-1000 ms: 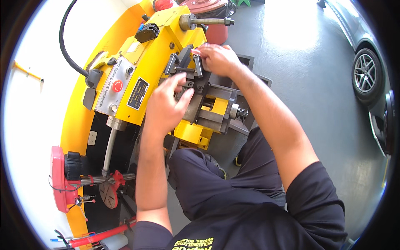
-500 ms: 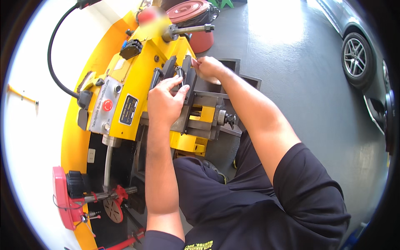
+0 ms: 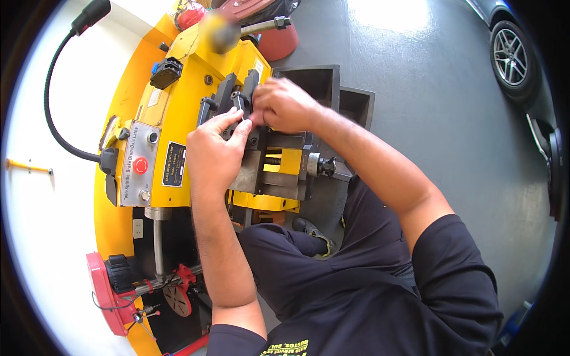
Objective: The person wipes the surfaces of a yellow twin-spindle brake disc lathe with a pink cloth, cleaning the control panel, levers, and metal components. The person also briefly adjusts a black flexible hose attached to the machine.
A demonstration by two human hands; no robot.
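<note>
At a yellow metal machine (image 3: 183, 101), the left hand (image 3: 217, 145), thumb near forefinger, and the curled right hand (image 3: 284, 105) are close to its slim black metal arm (image 3: 238, 102); whether either grips anything cannot be told.

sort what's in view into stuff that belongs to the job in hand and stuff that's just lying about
Belongs to the job:
left hand and right hand, both close in at the metal parts
dark metal blocks
yellow machine carrying them

Just around:
red drill press
red bin
car wheel
</note>
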